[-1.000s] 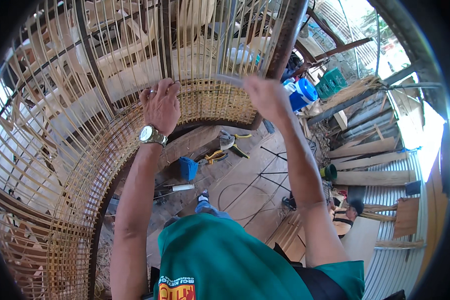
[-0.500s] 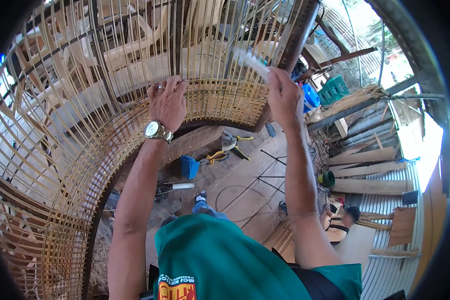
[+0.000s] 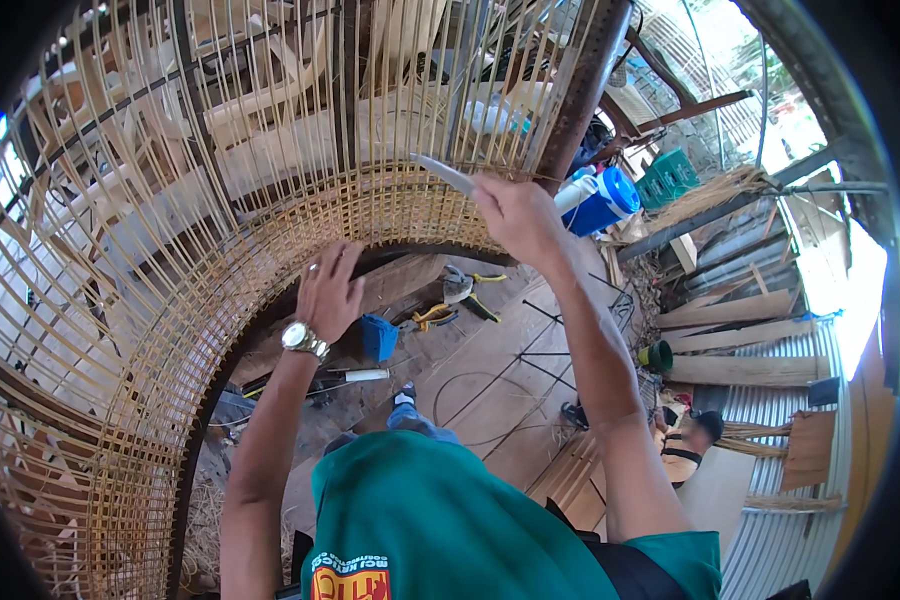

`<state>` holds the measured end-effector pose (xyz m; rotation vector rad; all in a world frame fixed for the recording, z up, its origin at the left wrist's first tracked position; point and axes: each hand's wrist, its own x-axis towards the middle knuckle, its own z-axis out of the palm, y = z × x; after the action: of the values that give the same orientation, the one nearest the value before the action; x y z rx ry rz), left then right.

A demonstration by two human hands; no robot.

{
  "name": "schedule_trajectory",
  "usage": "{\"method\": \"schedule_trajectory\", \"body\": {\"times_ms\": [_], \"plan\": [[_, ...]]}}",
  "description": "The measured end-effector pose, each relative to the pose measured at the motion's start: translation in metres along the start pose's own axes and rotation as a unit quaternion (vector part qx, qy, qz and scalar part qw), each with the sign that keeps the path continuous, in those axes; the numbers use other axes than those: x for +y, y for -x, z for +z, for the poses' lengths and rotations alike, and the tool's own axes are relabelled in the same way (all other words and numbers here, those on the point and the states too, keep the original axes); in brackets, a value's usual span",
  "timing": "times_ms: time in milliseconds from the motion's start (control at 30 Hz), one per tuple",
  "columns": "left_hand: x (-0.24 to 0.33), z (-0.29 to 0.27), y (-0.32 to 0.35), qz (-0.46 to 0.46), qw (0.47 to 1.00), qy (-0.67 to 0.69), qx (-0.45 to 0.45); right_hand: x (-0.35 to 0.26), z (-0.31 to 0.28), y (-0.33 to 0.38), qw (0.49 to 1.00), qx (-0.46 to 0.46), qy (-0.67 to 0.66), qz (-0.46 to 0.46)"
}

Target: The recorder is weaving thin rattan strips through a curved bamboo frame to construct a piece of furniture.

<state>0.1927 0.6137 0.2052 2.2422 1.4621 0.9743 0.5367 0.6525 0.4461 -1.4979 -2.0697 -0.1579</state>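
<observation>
A large curved frame of woven rattan point(image 3: 450, 212) fills the far and left side, with tight weave along its lower band and upright rattan strands point(image 3: 260, 120) above. My right hand point(image 3: 520, 220) is closed around a knife, its handle hidden in the fist. The pale knife blade point(image 3: 442, 173) points left, over the top of the tight weave; whether it touches the strands I cannot tell. My left hand point(image 3: 330, 292), with a ring and a wristwatch point(image 3: 300, 338), is at the frame's dark lower rim. Its fingers are apart and nothing is in them.
On the floor lie pliers with yellow handles point(image 3: 438, 317), a blue container point(image 3: 379, 337) and a thin black metal frame point(image 3: 522, 354). A blue-and-white jug point(image 3: 610, 200) and a green crate point(image 3: 667, 178) stand right. Another person point(image 3: 685, 445) is at lower right, near planks and corrugated sheets.
My left hand has come off the woven band and moved down toward the rim. My right hand has moved down and left with the knife, which now points more to the left.
</observation>
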Motion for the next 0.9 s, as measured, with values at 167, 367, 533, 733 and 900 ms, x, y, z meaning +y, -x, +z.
{"method": "schedule_trajectory", "body": {"times_ms": [167, 367, 533, 733, 900], "plan": [[-0.059, 0.002, 0.037, 0.018, 0.999, -0.033, -0.01, -0.041, -0.004, -0.03, 0.983, 0.13, -0.129, 0.016], [-0.054, 0.002, 0.048, -0.067, 0.99, -0.039, -0.119, -0.026, -0.009, -0.037, 0.986, -0.158, -0.02, 0.056], [-0.057, 0.011, 0.035, -0.032, 0.993, -0.015, -0.11, -0.023, 0.023, -0.037, 0.997, -0.036, -0.065, 0.021], [-0.081, -0.004, 0.047, -0.073, 0.993, 0.006, -0.091, -0.074, 0.009, -0.06, 0.99, -0.008, -0.114, 0.081], [-0.091, 0.007, 0.048, -0.059, 0.995, 0.023, -0.079, -0.054, 0.057, -0.046, 0.986, -0.162, 0.012, -0.044]]}}
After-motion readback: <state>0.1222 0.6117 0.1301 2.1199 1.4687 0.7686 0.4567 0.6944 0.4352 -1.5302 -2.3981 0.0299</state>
